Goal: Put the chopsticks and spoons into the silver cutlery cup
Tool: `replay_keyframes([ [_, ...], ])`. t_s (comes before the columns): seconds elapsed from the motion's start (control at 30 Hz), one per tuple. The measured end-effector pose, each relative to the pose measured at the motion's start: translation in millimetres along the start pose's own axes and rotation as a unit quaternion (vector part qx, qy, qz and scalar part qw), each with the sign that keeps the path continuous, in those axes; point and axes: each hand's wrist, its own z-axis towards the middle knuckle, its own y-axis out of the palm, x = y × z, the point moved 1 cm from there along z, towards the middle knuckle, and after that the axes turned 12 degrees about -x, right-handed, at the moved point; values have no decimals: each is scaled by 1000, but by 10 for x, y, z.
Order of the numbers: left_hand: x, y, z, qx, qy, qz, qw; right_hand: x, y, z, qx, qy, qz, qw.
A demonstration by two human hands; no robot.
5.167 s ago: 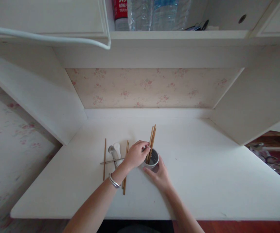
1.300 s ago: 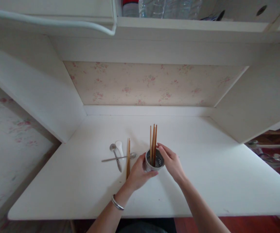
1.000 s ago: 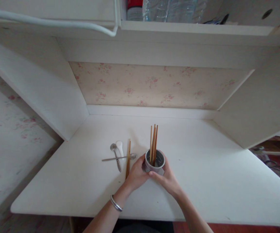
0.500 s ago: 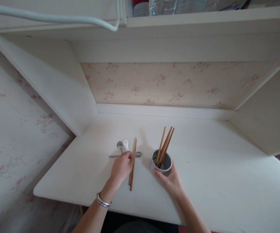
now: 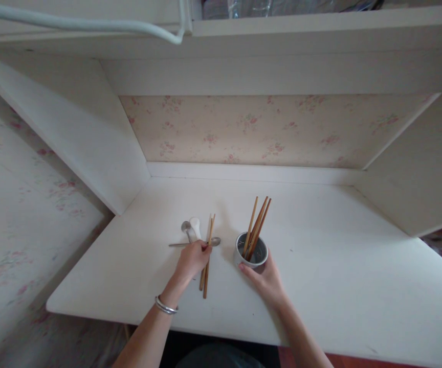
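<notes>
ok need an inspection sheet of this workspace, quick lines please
surface: white table, a few dark specks
job's things: cup with chopsticks leaning inside; loose chopsticks to its left
clutter: metal spoons and white spoon, partly hidden
hands: left hand touches loose chopsticks, grip unclear; right hand grips cup's side
cables: white tube overhead, can't tell if cable
surroundings: floral back panel, upper shelf with clear plastic items

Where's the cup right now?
In the head view, just right of centre: the cup, chopsticks leaning in it, held by the right hand, right of the crosswise metal spoon.
</notes>
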Motion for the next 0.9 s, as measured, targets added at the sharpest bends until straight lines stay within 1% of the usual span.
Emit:
replay_keyframes([
  [0.1,13,-80,-59,9,14,-25,1000,-4,3,3,-3,10,-4,1000],
  [0.13,40,-127,-94,15,28,-47,998,-7,4,3,-3,11,-6,1000],
  [0.2,139,-251,-180,9,73,-130,989,-18,4,4,-4,11,-12,1000],
  [0.23,210,-327,-225,1,100,-186,977,-25,5,4,-5,10,-14,1000],
  [0.3,389,-497,-309,-15,151,-298,943,-42,6,3,-8,6,-18,1000],
  [0.33,490,-586,-341,-4,178,-340,923,-49,8,3,-10,3,-19,1000],
  [0.4,699,-746,-376,22,232,-387,892,-55,11,2,-12,1,-20,1000],
  [0.5,972,-877,-333,47,288,-400,869,-39,13,3,-9,0,-13,1000],
  [0.57,1092,-871,-249,47,300,-391,869,-20,12,7,-8,-3,-6,1000],
  [0.6,1129,-843,-198,48,300,-377,875,-10,11,9,-9,-5,-5,1000],
  [0.67,1164,-750,-98,59,297,-319,898,4,8,12,-10,-9,-11,1000],
  [0.77,1143,-566,13,71,295,-217,928,11,3,13,-12,-15,-26,999],
  [0.83,1108,-445,50,63,296,-178,936,14,-1,12,-12,-20,-28,999],
  [0.9,1071,-345,66,59,294,-165,940,25,-3,13,-12,-21,-33,999],
])
